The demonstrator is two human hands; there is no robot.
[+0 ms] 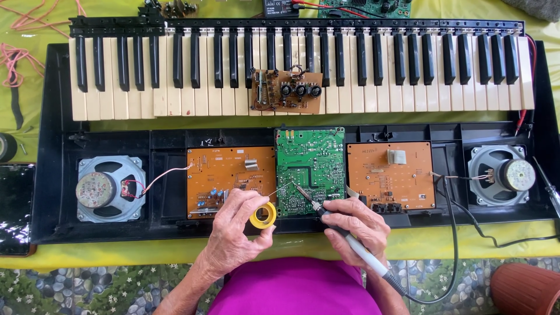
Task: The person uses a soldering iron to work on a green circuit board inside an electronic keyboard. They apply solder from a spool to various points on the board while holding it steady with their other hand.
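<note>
Fingers (259,201) around solder spool (263,215) (apparently).

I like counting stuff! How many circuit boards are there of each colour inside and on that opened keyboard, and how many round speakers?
Orange boards: 2
Green boards: 1
Brown boards: 1, lying on the keys
Round speakers: 2
Total: 6
</note>
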